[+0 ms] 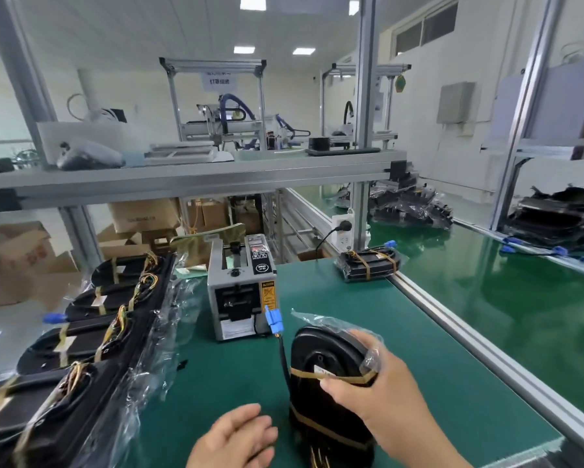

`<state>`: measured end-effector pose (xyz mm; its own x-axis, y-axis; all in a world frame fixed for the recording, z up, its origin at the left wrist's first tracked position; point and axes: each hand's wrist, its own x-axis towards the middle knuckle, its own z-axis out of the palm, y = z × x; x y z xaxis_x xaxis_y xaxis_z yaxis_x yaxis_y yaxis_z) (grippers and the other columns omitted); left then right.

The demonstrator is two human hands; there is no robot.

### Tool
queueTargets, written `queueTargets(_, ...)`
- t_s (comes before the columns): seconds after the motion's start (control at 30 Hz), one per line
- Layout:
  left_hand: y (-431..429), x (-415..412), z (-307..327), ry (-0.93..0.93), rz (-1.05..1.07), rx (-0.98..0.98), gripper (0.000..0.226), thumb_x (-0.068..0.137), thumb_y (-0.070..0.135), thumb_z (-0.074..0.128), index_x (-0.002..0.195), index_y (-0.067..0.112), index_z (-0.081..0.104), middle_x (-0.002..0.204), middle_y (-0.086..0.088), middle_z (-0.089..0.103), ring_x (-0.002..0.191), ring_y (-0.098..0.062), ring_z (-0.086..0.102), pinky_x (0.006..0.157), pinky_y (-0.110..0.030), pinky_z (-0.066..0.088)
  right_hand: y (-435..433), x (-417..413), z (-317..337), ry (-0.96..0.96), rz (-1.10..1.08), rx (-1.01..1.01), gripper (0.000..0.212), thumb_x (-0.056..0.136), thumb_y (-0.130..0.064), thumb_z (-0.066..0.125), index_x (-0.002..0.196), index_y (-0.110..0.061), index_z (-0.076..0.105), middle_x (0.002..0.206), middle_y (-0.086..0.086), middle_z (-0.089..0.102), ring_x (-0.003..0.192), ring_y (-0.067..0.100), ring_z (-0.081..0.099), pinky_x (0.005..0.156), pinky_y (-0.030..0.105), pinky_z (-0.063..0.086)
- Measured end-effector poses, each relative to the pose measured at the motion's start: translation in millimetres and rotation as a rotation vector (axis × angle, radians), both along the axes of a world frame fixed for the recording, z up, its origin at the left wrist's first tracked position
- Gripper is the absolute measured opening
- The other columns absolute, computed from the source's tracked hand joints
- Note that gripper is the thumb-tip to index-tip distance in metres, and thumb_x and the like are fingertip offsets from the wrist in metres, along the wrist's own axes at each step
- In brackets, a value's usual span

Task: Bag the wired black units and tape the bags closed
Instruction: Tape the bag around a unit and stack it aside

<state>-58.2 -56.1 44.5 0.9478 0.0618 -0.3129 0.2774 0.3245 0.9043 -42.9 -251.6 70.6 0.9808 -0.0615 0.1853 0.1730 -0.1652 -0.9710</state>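
Green tabletop (pixel 334 298) carries the tape dispenser (pixel 241 295) close by, handy for sealing. Right hand (pixel 378 390) grips the black unit (pixel 324 352) upright at the near edge, bag (pixel 317 320) partly over it. Left hand (pixel 240 437) hovers slack and empty, probably to tug the bag.

a single wide-angle view, worn on the person's head, faces forward and down across the green bench (pixel 334 298). the left hand (pixel 236 440) and the right hand (pixel 381 383), which grips a black unit (pixel 321 352), lie close under the lens at the bottom edge; the tape dispenser (pixel 241 292) stands just beyond them. the shelf rail (pixel 189 179) crosses mid-frame, with the far room behind it. straight frames bow near the edges.
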Motion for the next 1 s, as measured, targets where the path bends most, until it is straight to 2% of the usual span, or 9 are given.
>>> queueTargets(0.1, 15.0, 6.2, 17.3, -0.180, 0.088, 0.270, 0.019, 0.087, -0.010, 0.065, 0.073, 0.000, 0.073, 0.064, -0.019, 0.070, 0.049, -0.022, 0.062, 0.046, -0.028, 0.054, -0.3, -0.5, -1.0, 0.001, 0.010, -0.031, 0.056, 0.063, -0.016, 0.086, 0.108, -0.042, 0.064, 0.096, -0.018, 0.075, 0.086, -0.001, 0.071, 0.071, 0.003, 0.048)
queueTargets(0.13, 15.3, 7.7, 25.1, -0.258, 0.091, 0.345, 0.022, 0.084, -0.003, 0.072, 0.067, 0.009, 0.074, 0.061, -0.014, 0.070, 0.046, -0.017, 0.060, 0.046, -0.026, 0.054, -1.3, 0.7, -2.9, -0.009, 0.007, -0.034, 0.057, 0.060, -0.018, 0.086, 0.108, -0.042, 0.065, 0.097, -0.016, 0.076, 0.088, 0.001, 0.072, 0.073, 0.005, 0.048)
queueTargets(0.2, 12.1, 13.3, 41.1, -0.473, 0.030, 0.514, 0.012, 0.076, 0.018, 0.081, 0.074, 0.029, 0.076, 0.066, -0.002, 0.071, 0.052, -0.010, 0.060, 0.060, -0.027, 0.056, -1.4, 3.1, -4.8, -0.029, 0.001, -0.047, 0.061, 0.055, -0.021, 0.084, 0.105, -0.050, 0.065, 0.097, -0.013, 0.077, 0.090, 0.003, 0.073, 0.074, 0.007, 0.049)
queueTargets(0.27, 5.8, 26.0, 54.1, -0.663, -0.059, 0.656, 0.030, 0.078, 0.021, 0.080, 0.093, 0.046, 0.071, 0.078, 0.009, 0.067, 0.062, -0.007, 0.057, 0.067, -0.019, 0.050, -2.8, 5.4, -5.7, -0.044, 0.001, -0.061, 0.062, 0.053, -0.021, 0.084, 0.103, -0.053, 0.064, 0.095, -0.014, 0.077, 0.087, 0.002, 0.073, 0.073, 0.006, 0.048)
queueTargets(0.37, -4.3, 55.1, 72.5, -0.831, -0.151, 0.814, 0.048, 0.086, 0.015, 0.072, 0.115, 0.052, 0.061, 0.091, 0.011, 0.055, 0.069, -0.009, 0.052, 0.072, -0.012, 0.043, -7.0, 9.2, -7.5, -0.053, 0.024, -0.058, 0.059, 0.055, -0.016, 0.084, 0.106, -0.041, 0.067, 0.094, -0.013, 0.077, 0.086, 0.003, 0.073, 0.070, 0.006, 0.049)
queueTargets(0.43, -8.7, 74.1, 80.5, -0.887, -0.214, 0.894, 0.050, 0.087, 0.015, 0.073, 0.118, 0.052, 0.060, 0.091, 0.010, 0.049, 0.071, -0.010, 0.049, 0.076, -0.012, 0.041, -9.1, 11.5, -8.8, -0.060, 0.041, -0.061, 0.059, 0.054, -0.013, 0.084, 0.103, -0.043, 0.069, 0.095, -0.013, 0.077, 0.087, 0.003, 0.073, 0.071, 0.006, 0.049)
queueTargets(0.63, -14.0, 102.1, 101.5, -0.899, -0.455, 0.905, 0.005, 0.080, 0.028, 0.073, 0.080, 0.033, 0.072, 0.087, 0.007, 0.053, 0.071, -0.012, 0.052, 0.069, -0.025, 0.044, -11.4, 15.1, -4.4, -0.103, 0.085, -0.157, 0.070, 0.055, -0.023, 0.084, 0.103, -0.066, 0.058, 0.105, -0.031, 0.068, 0.096, -0.008, 0.067, 0.078, 0.003, 0.046)
queueTargets(0.8, 3.2, 104.7, 109.9, -0.812, -0.691, 0.771, 0.022, 0.073, 0.033, 0.080, 0.095, 0.034, 0.075, 0.098, -0.001, 0.056, 0.078, -0.026, 0.050, 0.073, -0.028, 0.047, -12.7, 16.6, -4.9, -0.102, 0.079, -0.169, 0.071, 0.049, -0.030, 0.083, 0.102, -0.069, 0.056, 0.107, -0.036, 0.065, 0.098, -0.011, 0.065, 0.079, 0.001, 0.044)
queueTargets(1.0, -7.6, 105.2, 102.3, -0.867, -0.581, 0.736, 0.007, 0.077, 0.021, 0.075, 0.072, 0.022, 0.070, 0.080, 0.002, 0.062, 0.073, -0.018, 0.055, 0.070, -0.025, 0.045, -12.8, 17.7, -7.1, -0.100, 0.101, -0.225, 0.060, 0.049, -0.030, 0.086, 0.104, -0.047, 0.067, 0.104, -0.031, 0.068, 0.097, -0.009, 0.066, 0.078, 0.001, 0.044)
